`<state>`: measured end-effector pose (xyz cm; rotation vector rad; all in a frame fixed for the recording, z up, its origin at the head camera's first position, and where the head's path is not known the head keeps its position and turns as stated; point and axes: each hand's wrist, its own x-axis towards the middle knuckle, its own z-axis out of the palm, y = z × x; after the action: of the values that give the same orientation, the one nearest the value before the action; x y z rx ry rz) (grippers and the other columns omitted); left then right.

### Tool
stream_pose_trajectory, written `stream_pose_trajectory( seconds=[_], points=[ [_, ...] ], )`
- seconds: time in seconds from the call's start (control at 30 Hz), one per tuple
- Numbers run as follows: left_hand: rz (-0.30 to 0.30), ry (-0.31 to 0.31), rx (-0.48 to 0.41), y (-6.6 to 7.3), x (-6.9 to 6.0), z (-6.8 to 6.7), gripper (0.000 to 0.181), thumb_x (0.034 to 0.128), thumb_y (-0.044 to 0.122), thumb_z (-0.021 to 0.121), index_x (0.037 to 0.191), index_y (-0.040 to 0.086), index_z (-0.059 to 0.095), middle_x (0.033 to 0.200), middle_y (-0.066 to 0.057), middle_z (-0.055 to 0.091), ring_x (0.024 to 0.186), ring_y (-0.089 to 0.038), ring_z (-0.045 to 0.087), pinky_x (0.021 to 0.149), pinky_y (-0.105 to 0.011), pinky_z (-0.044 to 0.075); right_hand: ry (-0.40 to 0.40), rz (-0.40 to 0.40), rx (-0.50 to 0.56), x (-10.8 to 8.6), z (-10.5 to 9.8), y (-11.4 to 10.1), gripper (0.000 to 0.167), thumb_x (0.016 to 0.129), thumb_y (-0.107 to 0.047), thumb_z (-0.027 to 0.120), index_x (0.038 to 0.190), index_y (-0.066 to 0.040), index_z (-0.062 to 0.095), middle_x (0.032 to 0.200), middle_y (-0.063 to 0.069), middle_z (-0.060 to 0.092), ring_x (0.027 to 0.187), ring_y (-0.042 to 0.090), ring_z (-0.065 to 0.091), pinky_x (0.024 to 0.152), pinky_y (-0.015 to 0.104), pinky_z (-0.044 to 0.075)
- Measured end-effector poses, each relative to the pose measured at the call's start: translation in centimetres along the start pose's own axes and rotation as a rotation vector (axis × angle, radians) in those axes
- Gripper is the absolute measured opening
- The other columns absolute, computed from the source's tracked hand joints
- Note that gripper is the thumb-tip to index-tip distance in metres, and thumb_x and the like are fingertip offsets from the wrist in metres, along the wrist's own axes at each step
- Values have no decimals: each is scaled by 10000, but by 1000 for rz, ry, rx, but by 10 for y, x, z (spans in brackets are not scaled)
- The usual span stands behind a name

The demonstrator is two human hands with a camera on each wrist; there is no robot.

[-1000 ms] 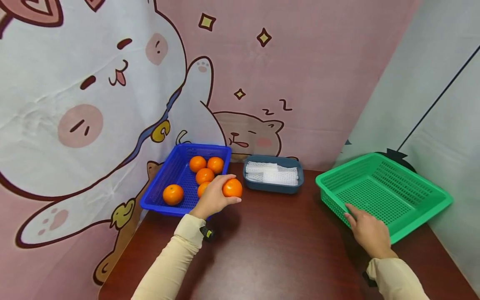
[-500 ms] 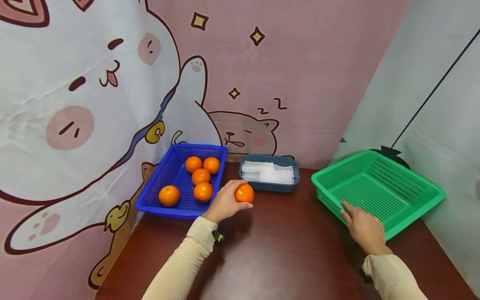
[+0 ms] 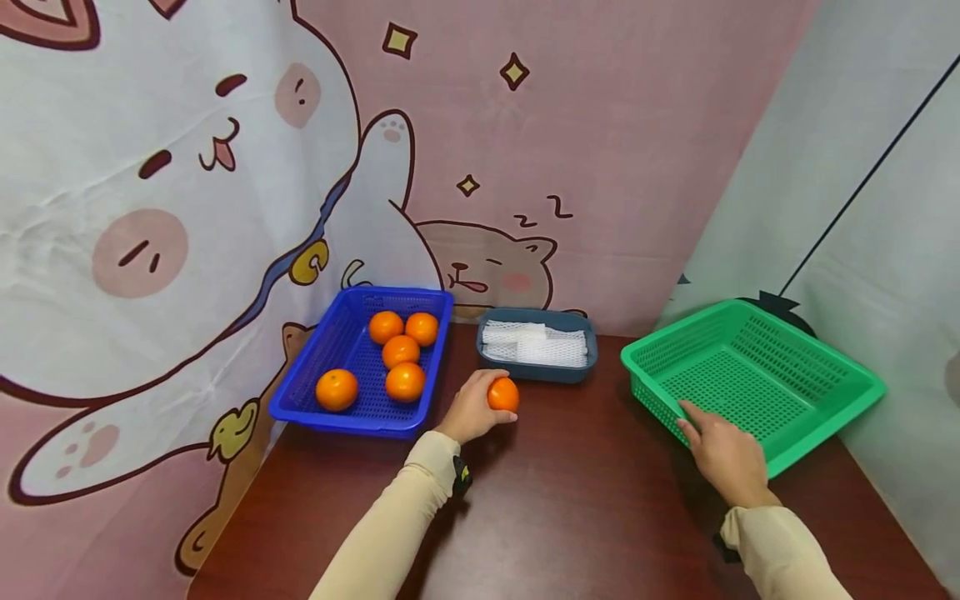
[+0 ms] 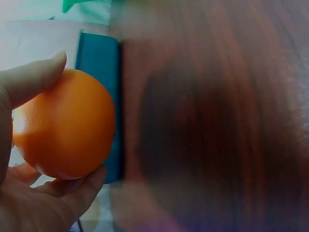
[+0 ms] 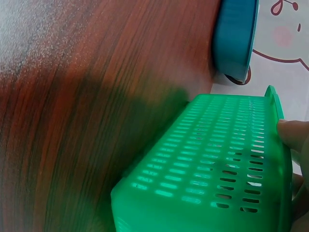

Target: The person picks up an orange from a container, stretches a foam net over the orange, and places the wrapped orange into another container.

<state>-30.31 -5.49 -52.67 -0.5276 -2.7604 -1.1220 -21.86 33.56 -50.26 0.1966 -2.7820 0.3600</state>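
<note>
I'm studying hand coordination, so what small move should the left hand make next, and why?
Probably carry the orange rightward toward the green basket, since the left hand holds it clear of the blue basket and the right hand grips the green basket.

the fruit (image 3: 503, 395) is orange, the left basket (image 3: 337, 423) deep blue, the right basket (image 3: 735, 387) bright green, the tray (image 3: 540, 372) slate blue, the tabletop (image 3: 570, 492) streaked red-brown, the backdrop (image 3: 637, 167) pink-and-white with cartoon animals.
</note>
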Motion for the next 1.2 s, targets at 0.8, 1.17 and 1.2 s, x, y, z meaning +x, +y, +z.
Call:
stream_pose_trajectory(
  seconds=[0.8,1.17,1.2],
  points=[
    [-37,32,-82,-14,16,41,788,676,236,899,1369,147,534,1299,-101,525,1069,-339,552,900,-501,459,52,-12,-2,-1,-1,0,426,927,-214,658,1321,-64,596,1054,259,661,533,261,549,388,337,315],
    [-34,27,-108,-12,16,39,812,676,213,903,1386,135,516,1320,-106,511,1110,-336,552,937,-513,447,54,-21,-5,-1,1,1,425,954,-255,622,1338,-77,587,1061,249,663,473,174,465,380,318,282],
    [-36,25,-110,-11,16,39,808,680,207,900,1386,132,515,1321,-109,512,1113,-338,550,940,-513,445,54,-21,-6,-1,1,1,424,955,-256,621,1338,-76,587,1062,250,662,473,175,465,380,318,282]
  ],
)
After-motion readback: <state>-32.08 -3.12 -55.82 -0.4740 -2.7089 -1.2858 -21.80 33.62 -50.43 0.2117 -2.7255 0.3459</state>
